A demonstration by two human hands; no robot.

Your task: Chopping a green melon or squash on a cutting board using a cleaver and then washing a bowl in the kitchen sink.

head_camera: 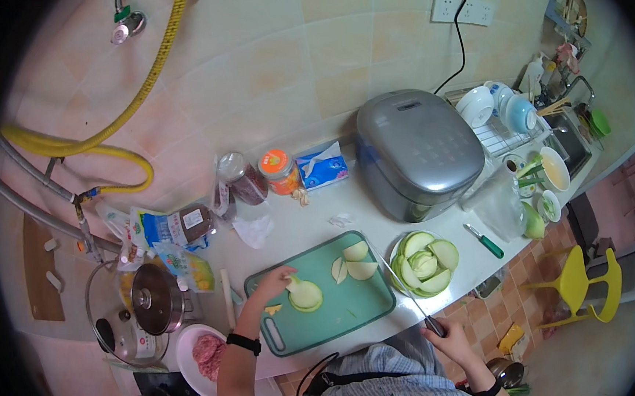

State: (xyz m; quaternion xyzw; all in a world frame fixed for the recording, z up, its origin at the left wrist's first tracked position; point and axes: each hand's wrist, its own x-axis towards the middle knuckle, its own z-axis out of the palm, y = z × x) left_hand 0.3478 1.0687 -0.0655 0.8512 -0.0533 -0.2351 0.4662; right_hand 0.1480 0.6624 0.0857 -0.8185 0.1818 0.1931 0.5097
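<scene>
A green cutting board lies on the white counter. My left hand has its fingers on the narrow end of a pale green gourd piece lying on the board. My right hand holds a long knife by its dark handle, at the counter's front edge; the blade points up and left between the board and a plate of gourd slices. A few pale cut pieces lie at the board's upper right. A small yellowish scrap is near my left wrist.
A green-handled peeler lies right of the plate. Behind stand a grey rice cooker, a tissue pack and jars. At left are a pink bowl of minced meat, a lidded pot and food bags.
</scene>
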